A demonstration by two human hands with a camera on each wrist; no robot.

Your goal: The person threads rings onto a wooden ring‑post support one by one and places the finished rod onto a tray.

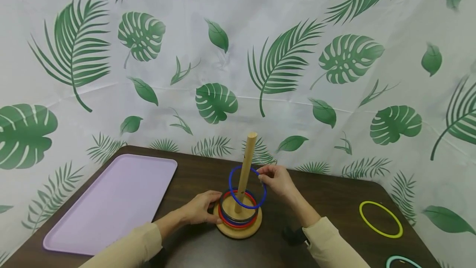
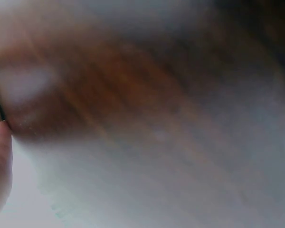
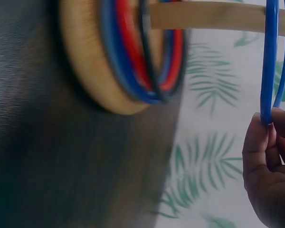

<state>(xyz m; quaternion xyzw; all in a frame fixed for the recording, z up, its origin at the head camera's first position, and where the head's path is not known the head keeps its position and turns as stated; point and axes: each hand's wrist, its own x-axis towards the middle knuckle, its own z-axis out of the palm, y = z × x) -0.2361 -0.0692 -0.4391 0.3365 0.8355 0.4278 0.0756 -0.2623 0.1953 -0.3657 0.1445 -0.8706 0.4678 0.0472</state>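
A ring toss stand has a round wooden base (image 1: 239, 235) and an upright wooden post (image 1: 248, 152). Red, blue and black rings (image 3: 126, 47) lie stacked around the foot of the post. Between thumb and fingertips, my right hand (image 1: 279, 182) pinches a blue ring (image 3: 270, 61) by its right side. This ring is tilted and encircles the post, above the stack. My left hand (image 1: 201, 208) grips the left side of the stand, thumb and fingers apart at the base and stacked rings. The left wrist view is blurred and shows little beyond a fingertip (image 2: 4, 130) at an edge.
On the left of the dark brown table (image 1: 193, 243) lies a lilac tray (image 1: 115, 206). A yellow ring (image 1: 361, 211) rests at the right, with a light teal ring (image 1: 399, 257) partly cut off nearer the front. A leaf-patterned sheet (image 1: 238, 65) hangs behind the table.
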